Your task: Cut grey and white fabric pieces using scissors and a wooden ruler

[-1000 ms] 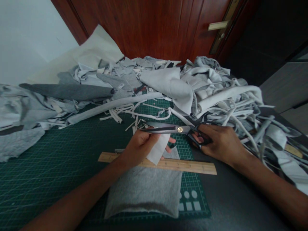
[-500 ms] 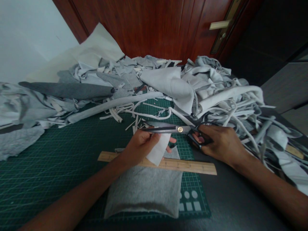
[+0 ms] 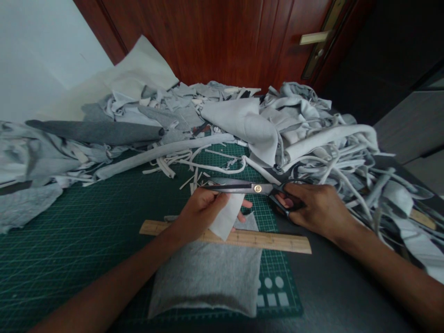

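My left hand (image 3: 200, 212) is closed on a small white fabric piece (image 3: 226, 216), holding it up over the green cutting mat (image 3: 86, 222). My right hand (image 3: 314, 207) grips the black handles of the scissors (image 3: 243, 187). The blades lie nearly closed along the top edge of the white piece, pointing left. A wooden ruler (image 3: 256, 239) lies across the mat just below both hands. Under the ruler and toward me sits a folded grey fabric piece (image 3: 208, 277).
A large heap of grey and white fabric scraps and strips (image 3: 277, 125) fills the back and right of the table. A dark grey roll (image 3: 97, 131) lies at the left. A red-brown wooden door (image 3: 225, 37) stands behind. The table edge is at the right.
The scissors and both hands have shifted slightly left, and the view has dipped a little. The white piece stays in my left hand.
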Action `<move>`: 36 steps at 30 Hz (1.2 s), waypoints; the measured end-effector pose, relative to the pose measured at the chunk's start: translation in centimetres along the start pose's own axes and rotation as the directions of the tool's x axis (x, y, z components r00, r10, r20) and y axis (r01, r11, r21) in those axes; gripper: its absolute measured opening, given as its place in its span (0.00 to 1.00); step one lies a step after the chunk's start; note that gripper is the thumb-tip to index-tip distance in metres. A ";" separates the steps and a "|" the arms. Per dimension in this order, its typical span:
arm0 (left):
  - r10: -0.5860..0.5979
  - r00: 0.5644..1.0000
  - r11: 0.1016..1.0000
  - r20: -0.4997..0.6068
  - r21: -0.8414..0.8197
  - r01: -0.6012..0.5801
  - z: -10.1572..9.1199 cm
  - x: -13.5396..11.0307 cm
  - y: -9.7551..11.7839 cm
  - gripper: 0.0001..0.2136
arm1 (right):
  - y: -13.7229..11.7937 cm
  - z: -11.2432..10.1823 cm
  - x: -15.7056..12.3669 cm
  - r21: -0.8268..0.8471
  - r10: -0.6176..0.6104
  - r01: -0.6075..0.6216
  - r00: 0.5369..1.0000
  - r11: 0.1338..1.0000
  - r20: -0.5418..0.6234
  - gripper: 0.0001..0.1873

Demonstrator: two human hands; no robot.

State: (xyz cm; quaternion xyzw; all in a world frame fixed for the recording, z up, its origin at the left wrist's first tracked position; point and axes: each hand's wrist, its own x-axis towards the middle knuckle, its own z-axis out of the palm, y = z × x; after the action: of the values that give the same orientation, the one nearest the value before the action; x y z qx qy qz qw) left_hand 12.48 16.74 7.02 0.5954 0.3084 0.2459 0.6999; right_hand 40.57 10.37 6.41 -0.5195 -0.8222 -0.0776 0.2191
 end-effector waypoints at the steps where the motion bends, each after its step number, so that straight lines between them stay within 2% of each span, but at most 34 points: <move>1: 0.004 1.000 1.000 0.001 0.008 -0.004 0.0 0.0 0.0 0.21 | 0.0 0.0 0.0 0.005 0.004 -0.004 1.000 1.000 0.004 0.05; 5: 0.027 1.000 0.998 0.001 0.050 -0.027 -0.2 0.1 -0.3 0.22 | -0.2 0.2 -0.1 0.043 0.035 -0.035 0.999 0.998 0.017 0.05; 8: 0.038 0.999 0.997 0.001 0.072 -0.038 -0.2 0.1 -0.4 0.21 | -0.4 0.4 0.0 0.071 0.122 -0.123 0.992 0.990 0.009 0.03; 13: 0.055 0.998 0.998 -0.019 0.035 -0.055 0.1 0.1 -0.3 0.20 | 0.1 0.3 0.3 0.155 0.293 -0.285 0.956 0.946 -0.030 0.08; 17: 0.050 0.998 0.999 -0.040 -0.012 -0.051 0.3 0.3 -0.1 0.19 | 0.7 0.2 0.5 0.201 0.379 -0.363 0.925 0.910 -0.042 0.10; 25: -0.002 0.992 0.999 -0.128 0.043 0.008 0.1 0.3 0.0 0.22 | 0.4 0.4 0.9 0.198 0.352 -0.357 0.934 0.913 0.062 0.09; 30: 0.018 0.990 0.991 -0.142 0.130 0.001 -0.5 0.6 -0.5 0.25 | 0.4 0.9 1.0 0.173 0.381 -0.396 0.918 0.902 0.112 0.09; 33: 0.088 0.982 0.963 -0.168 0.267 -0.040 -0.4 0.7 0.1 0.21 | 0.5 0.9 1.0 0.225 0.379 -0.389 0.921 0.893 0.089 0.09; 36: 0.205 0.946 0.906 -0.250 0.414 -0.087 -0.1 0.8 0.7 0.15 | 0.7 0.4 0.9 0.290 0.357 -0.358 0.932 0.888 0.057 0.09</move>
State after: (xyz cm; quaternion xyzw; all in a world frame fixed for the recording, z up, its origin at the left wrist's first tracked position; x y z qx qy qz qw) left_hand 12.94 17.48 7.61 0.7044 0.4042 0.3145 0.4914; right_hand 40.73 11.55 6.38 -0.6234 -0.7150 0.0883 0.3039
